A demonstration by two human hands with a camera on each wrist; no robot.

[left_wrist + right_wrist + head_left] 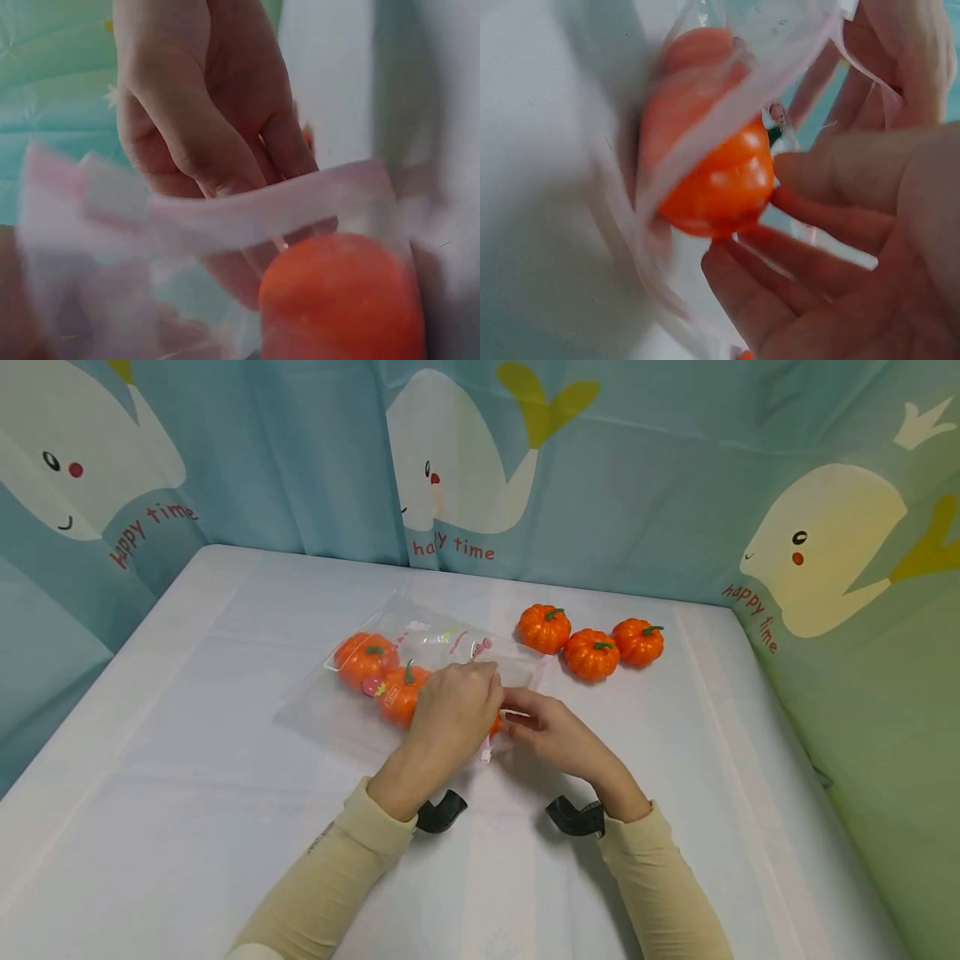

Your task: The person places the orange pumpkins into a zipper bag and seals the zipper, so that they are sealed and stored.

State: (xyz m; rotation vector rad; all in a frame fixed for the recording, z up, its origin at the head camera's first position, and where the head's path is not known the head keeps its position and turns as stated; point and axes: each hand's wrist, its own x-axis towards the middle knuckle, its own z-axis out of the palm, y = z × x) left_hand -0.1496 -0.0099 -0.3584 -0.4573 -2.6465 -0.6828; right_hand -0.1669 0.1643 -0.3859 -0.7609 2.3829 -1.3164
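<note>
A clear plastic zip bag point(442, 642) with a pink-edged mouth lies on the table. Through its film show two small orange toy pumpkins point(365, 660) with green stems. My left hand point(459, 703) pinches the bag's edge at the mouth, partly covering a pumpkin. At the opening, my right hand point(561, 737) has its thumb and fingertips against another orange pumpkin point(720, 180), which sits partly behind the pink rim. Those fingers are fairly straight and do not wrap round it. In the left wrist view this pumpkin point(341, 300) is blurred behind the film.
Three more orange pumpkins point(591, 655) stand grouped right of the bag, towards the table's back edge. A white cloth covers the table point(187, 827). Behind it hangs a blue-green curtain point(637, 485) with printed whales. Black mounts point(577, 817) sit at both wrists.
</note>
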